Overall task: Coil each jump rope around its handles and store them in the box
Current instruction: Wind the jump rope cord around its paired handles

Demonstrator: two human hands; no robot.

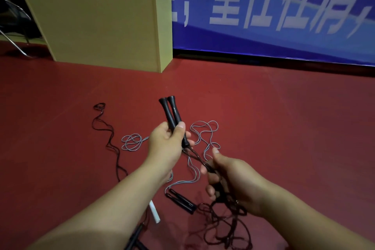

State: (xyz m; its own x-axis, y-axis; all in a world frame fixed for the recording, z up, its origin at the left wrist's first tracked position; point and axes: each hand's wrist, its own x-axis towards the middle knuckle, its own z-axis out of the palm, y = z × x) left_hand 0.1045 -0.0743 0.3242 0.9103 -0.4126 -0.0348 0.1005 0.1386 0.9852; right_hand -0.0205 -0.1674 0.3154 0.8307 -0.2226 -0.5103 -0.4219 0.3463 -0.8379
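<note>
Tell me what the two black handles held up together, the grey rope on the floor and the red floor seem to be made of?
The two black handles: probably matte plastic or rubber, dull with no glare. The grey rope: thin, springy cord, perhaps plastic-coated, holding loose loops. The red floor: smooth, seamless, faintly sheened, likely vinyl or rubber sports flooring.

Box (101, 26) behind ropes (132, 142) on floor (284, 117); banner (263, 6) rightward.

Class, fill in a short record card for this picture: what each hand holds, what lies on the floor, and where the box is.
left hand: grips two black handles together, upright
right hand: holds the dark rope running from those handles
floor: grey rope lying loose, second pair of black handles, another dark rope at left
box: yellow, standing behind, by the blue banner
coiling: not yet wound
</note>
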